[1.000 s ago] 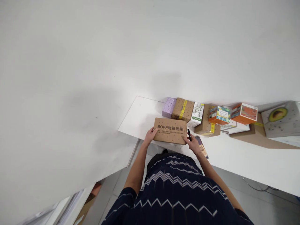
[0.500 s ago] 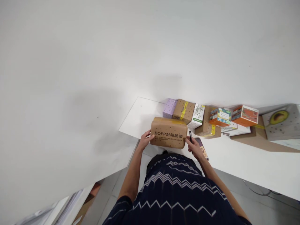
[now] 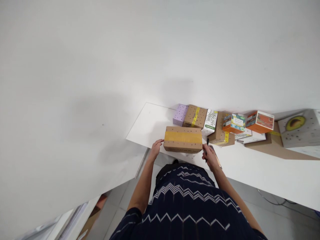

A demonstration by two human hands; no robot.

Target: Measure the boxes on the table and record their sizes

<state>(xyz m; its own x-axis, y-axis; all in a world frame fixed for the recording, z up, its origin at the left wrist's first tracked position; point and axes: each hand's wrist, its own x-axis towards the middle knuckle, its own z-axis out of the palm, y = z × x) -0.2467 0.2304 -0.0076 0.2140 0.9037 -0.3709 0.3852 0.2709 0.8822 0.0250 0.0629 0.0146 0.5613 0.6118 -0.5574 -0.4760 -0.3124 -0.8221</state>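
A brown cardboard box (image 3: 183, 146) with dark dots lies in front of me, a wide band of yellow tape (image 3: 182, 136) along its top. The fingers of my left hand (image 3: 156, 148) hold its left end. My right hand (image 3: 210, 157) is closed on a slim black pen (image 3: 207, 143), which points upward, and its fingers are against the box's right end. Partly hidden behind my right hand is a phone (image 3: 219, 162). The printed side of the box faces me and shows only as a thin strip.
Along the wall stand a lilac box (image 3: 180, 114), a taped brown box (image 3: 195, 116), a white "Super Meal" box (image 3: 210, 122) and several other cartons. An orange box (image 3: 260, 121) and an avocado-printed box (image 3: 298, 130) are farther right. The white table's (image 3: 250, 166) front edge runs near my body.
The box has tipped: its printed side faced up toward me before, and now its taped face is on top. Both hands shifted slightly right with it, the pen still in my right hand.
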